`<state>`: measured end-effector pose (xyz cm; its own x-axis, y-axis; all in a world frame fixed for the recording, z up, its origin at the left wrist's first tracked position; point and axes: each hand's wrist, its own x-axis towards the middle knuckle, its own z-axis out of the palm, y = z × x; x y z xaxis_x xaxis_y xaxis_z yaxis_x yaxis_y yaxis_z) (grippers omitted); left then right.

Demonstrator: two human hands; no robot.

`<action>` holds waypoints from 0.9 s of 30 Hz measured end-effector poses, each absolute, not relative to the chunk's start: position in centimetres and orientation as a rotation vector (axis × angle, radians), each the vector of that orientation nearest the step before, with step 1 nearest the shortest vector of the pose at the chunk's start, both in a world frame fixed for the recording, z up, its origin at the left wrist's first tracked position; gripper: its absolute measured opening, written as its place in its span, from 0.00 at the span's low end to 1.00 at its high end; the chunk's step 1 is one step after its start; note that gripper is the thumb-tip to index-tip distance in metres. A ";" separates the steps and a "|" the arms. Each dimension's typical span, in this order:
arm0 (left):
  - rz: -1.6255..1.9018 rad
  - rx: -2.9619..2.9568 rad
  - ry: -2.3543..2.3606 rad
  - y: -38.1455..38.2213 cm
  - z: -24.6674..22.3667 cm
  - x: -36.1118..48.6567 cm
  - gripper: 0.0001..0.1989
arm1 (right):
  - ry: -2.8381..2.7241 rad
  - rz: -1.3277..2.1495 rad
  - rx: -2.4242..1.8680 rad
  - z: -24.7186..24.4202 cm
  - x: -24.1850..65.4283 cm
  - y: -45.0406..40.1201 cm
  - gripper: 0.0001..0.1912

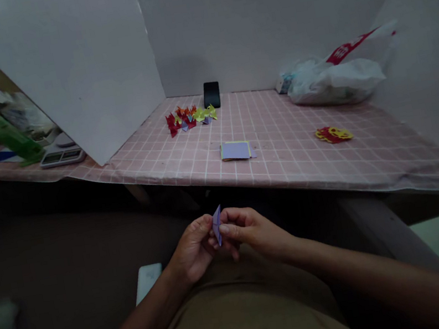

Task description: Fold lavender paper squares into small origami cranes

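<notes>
While my left hand (192,253) and right hand (258,233) pinch the folded purple paper (216,224) from either side, it sits between them, neither clearly nearer; its long axis runs away from me, far tip angled slightly right, toward the counter (286,161) and its paper stack (235,151).

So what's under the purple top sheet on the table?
Beneath the purple top sheet, a thin yellow-green edge shows at the right, and a small purple corner sticks out beside it. The rest is covered, so I can't tell how many sheets lie there.
</notes>
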<state>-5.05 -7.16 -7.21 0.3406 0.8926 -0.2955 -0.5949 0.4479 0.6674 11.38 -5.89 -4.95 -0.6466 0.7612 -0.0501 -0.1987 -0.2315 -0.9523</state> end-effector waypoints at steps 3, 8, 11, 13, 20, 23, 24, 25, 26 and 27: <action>1.023 0.522 0.718 -7.2 -7.2 -5.0 0.21 | -1.403 1.930 -0.705 -4.9 11.5 -5.9 0.15; 1.144 0.662 0.814 -7.3 -7.1 -4.8 0.20 | -1.444 1.809 -0.861 -4.5 11.7 -5.9 0.08; 1.229 0.836 0.953 -7.3 -6.9 -4.7 0.16 | -1.476 1.714 -0.938 -3.9 11.6 -5.9 0.06; 1.253 0.956 1.027 -7.3 -6.5 -4.7 0.14 | -1.510 1.630 -0.968 -3.6 11.6 -5.9 0.06; 1.310 1.223 1.124 -7.3 -5.1 -4.0 0.07 | -1.739 1.097 -1.027 -3.9 12.0 -5.9 0.08; 1.375 1.271 1.099 -7.5 -5.2 -3.6 0.13 | -1.900 0.633 -1.051 -4.4 12.2 -5.8 0.10; 1.384 1.310 1.093 -7.5 -5.3 -3.5 0.17 | -1.958 0.498 -1.024 -4.5 12.3 -5.7 0.09; 1.388 1.353 1.096 -7.6 -5.4 -3.4 0.19 | -2.003 0.364 -0.993 -4.7 12.4 -5.6 0.09; 1.390 1.391 1.107 -7.6 -5.4 -3.3 0.20 | -2.035 0.248 -0.959 -4.8 12.5 -5.5 0.09; 1.394 1.422 1.123 -7.6 -5.4 -3.2 0.19 | -2.057 0.161 -0.938 -4.8 12.6 -5.4 0.09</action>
<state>-3.24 -7.65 -5.44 -0.0153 0.9661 0.2576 0.0456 -0.2567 0.9654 12.57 -5.42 -4.82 -0.3599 0.6711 0.6481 0.5619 0.7105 -0.4237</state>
